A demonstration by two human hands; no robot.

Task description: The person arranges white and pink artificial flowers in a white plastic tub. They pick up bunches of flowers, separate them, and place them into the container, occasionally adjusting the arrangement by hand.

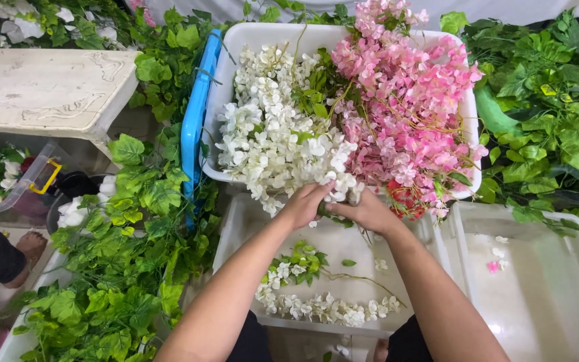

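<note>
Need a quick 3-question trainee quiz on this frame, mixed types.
1. True or false: both hands meet at the white blossoms.
2. Which colour of blossoms fills the right side of the white tub? A) pink B) yellow
3. What lies in the tray under the forearms?

Key: 1 true. 2 A, the pink blossoms. 3 a white flower garland with green leaves.

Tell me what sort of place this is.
Probably an artificial-flower workshop or stall: white tubs heaped with white blossom sprays and pink blossom sprays, and piles of leafy green garlands all around.
</note>
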